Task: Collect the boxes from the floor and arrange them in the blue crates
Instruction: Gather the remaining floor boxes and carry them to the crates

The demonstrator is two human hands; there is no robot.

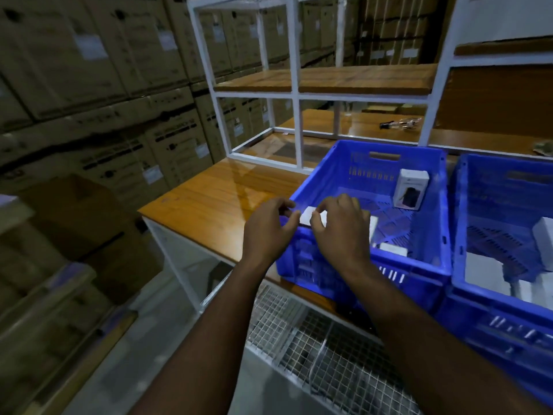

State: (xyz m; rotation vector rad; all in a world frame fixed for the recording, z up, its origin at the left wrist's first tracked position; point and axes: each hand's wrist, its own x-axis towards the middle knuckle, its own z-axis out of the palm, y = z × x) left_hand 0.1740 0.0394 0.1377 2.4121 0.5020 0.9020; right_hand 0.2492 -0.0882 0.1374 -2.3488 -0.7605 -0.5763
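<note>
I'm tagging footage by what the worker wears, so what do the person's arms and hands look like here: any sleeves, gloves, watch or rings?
Both forearms are bare as far as the frame shows, with no sleeves in view. The left hand and right hand wear no gloves. No watch, wristband or ring shows on the visible sides of either wrist or the fingers, though the dim, slightly blurred picture could hide a thin ring.

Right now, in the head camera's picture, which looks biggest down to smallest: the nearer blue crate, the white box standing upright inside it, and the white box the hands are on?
1. Left blue crate: clearly largest.
2. Upright white box.
3. Held white box: smallest showing, but both hands hide much of it, so its rank against the upright box is unsure.
</note>
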